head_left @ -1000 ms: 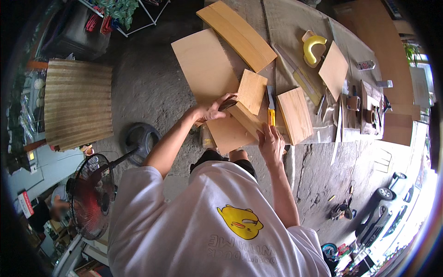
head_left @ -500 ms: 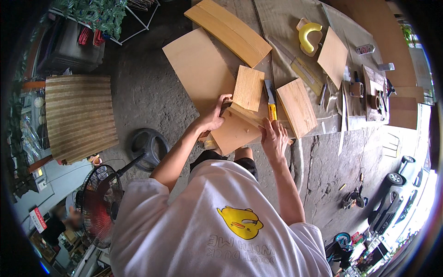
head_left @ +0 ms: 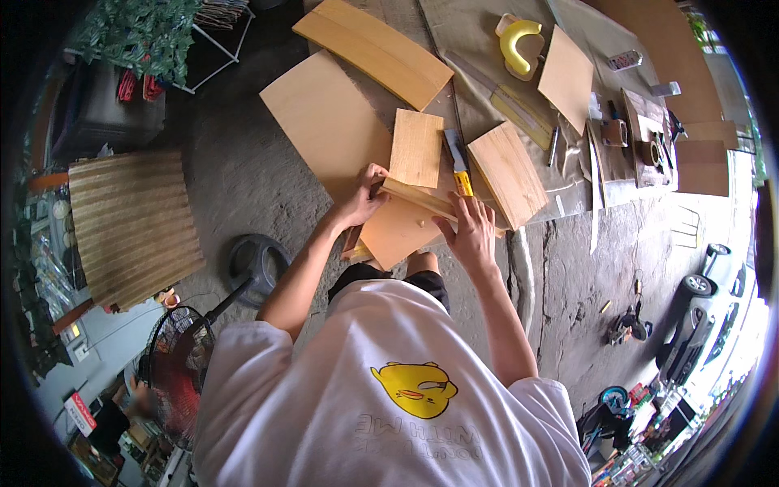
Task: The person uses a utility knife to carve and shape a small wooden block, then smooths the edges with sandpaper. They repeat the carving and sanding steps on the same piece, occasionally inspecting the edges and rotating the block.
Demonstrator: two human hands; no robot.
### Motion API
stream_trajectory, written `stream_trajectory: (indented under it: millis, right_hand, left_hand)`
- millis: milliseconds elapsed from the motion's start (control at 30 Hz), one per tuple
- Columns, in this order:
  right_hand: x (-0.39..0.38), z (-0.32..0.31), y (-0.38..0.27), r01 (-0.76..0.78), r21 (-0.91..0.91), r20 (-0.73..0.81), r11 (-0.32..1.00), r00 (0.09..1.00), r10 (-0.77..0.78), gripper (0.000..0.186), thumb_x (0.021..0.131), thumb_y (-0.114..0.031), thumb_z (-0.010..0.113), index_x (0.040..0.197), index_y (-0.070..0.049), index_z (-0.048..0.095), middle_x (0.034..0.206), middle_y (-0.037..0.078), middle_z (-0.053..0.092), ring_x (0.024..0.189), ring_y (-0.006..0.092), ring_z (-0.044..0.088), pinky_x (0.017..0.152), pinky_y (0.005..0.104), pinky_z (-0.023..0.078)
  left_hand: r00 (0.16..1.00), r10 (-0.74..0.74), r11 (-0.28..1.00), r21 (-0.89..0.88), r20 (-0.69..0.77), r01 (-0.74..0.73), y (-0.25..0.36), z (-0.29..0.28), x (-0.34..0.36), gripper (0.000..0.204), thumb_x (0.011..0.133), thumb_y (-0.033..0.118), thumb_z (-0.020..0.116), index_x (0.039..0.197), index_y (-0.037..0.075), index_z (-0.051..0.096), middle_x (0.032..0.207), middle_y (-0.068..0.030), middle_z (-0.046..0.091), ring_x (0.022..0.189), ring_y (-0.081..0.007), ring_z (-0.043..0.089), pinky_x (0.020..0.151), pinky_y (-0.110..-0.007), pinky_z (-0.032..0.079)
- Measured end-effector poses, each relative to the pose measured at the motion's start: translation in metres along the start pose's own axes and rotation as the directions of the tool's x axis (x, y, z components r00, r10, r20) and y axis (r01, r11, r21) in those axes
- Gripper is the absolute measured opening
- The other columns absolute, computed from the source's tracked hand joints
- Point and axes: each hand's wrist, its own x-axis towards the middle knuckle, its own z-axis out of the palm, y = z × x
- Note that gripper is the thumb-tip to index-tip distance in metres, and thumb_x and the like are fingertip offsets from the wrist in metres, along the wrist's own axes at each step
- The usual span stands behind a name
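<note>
A narrow wooden board [head_left: 418,196], seen along its edge, lies slantwise in front of me. My left hand [head_left: 363,199] is closed round its left end. Over its right end, my right hand [head_left: 472,231] rests with fingers stretched and thumb apart. Beyond the board sits a rectangular wood block [head_left: 418,150]. A flat-bladed tool with a yellow handle [head_left: 462,180], perhaps a chisel, lies just past my right fingertips. Another wood block [head_left: 510,174] is to its right. Under the narrow board a brown sheet [head_left: 398,231] carries small wood bits.
Toward the far side are a long plank [head_left: 373,53] and a large thin sheet [head_left: 324,122]. A yellow curved object [head_left: 513,49], a ruler [head_left: 519,118] and a pen [head_left: 554,146] lie on the covered table [head_left: 568,191]. A fan [head_left: 174,373] stands at left.
My right hand's fingers have straightened and spread beside the yellow handle. My left hand still grips the narrow board. The whole view has shifted slightly.
</note>
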Motion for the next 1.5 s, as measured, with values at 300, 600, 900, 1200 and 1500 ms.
stream_trajectory:
  millis: [300, 600, 900, 1200, 1500]
  right_hand:
    - [-0.038, -0.037, 0.148, -0.621, 0.408, -0.186, 0.669, 0.661, 0.727, 0.030, 0.099, -0.024, 0.065, 0.121, -0.003, 0.062, 0.101, 0.012, 0.069, 0.098, 0.0223, 0.066, 0.076, 0.0330, 0.054]
    - [-0.005, -0.033, 0.031, -0.025, 0.141, 0.268, 0.990, 0.963, -0.014, 0.066, 0.076, -0.034, 0.083, 0.130, -0.007, 0.058, 0.121, 0.012, 0.062, 0.114, 0.0312, 0.060, 0.096, 0.0433, 0.048]
    - [0.017, 0.004, 0.017, 0.019, 0.157, 0.231, 0.987, 0.971, -0.056, 0.025, 0.088, -0.020, 0.069, 0.111, -0.012, 0.065, 0.089, 0.009, 0.068, 0.086, 0.0317, 0.069, 0.073, 0.0434, 0.055]
    - [0.086, 0.022, 0.018, 0.253, 0.167, 0.361, 0.953, 0.884, -0.298, 0.026, 0.090, -0.025, 0.069, 0.113, -0.014, 0.067, 0.078, 0.014, 0.070, 0.073, 0.0333, 0.071, 0.061, 0.0450, 0.055]
    - [0.126, 0.023, 0.028, 0.476, 0.133, 0.324, 0.869, 0.808, -0.492, 0.034, 0.086, -0.031, 0.072, 0.115, -0.013, 0.066, 0.097, 0.009, 0.072, 0.084, 0.0313, 0.071, 0.069, 0.0434, 0.056]
  left_hand:
    - [0.999, 0.037, 0.999, 0.001, 0.013, -0.037, 0.023, -0.007, 0.003, 0.037, 0.089, 0.010, 0.074, 0.117, 0.005, 0.050, 0.118, -0.0152, 0.057, 0.109, -0.0299, 0.062, 0.092, -0.041, 0.051]
    - [0.998, -0.025, 0.998, 0.063, -0.054, 0.028, 0.025, 0.002, 0.001, 0.028, 0.089, -0.002, 0.067, 0.111, 0.004, 0.050, 0.113, -0.0153, 0.058, 0.102, -0.0303, 0.063, 0.085, -0.040, 0.052]
    - [0.965, 0.013, 0.994, 0.112, -0.262, 0.017, 0.005, 0.022, -0.019, 0.031, 0.088, -0.008, 0.060, 0.115, 0.002, 0.047, 0.107, -0.0176, 0.056, 0.098, -0.0331, 0.060, 0.083, -0.041, 0.049]
    - [0.854, -0.151, 0.988, -0.042, -0.497, 0.150, 0.014, 0.018, -0.041, 0.031, 0.097, 0.001, 0.056, 0.124, -0.002, 0.039, 0.114, -0.0211, 0.056, 0.101, -0.0342, 0.061, 0.087, -0.042, 0.049]
    - [0.777, -0.119, 0.992, -0.038, -0.619, 0.121, 0.025, 0.036, -0.038, 0.048, 0.093, -0.003, 0.056, 0.134, -0.007, 0.032, 0.132, -0.0320, 0.044, 0.123, -0.0470, 0.048, 0.106, -0.052, 0.037]
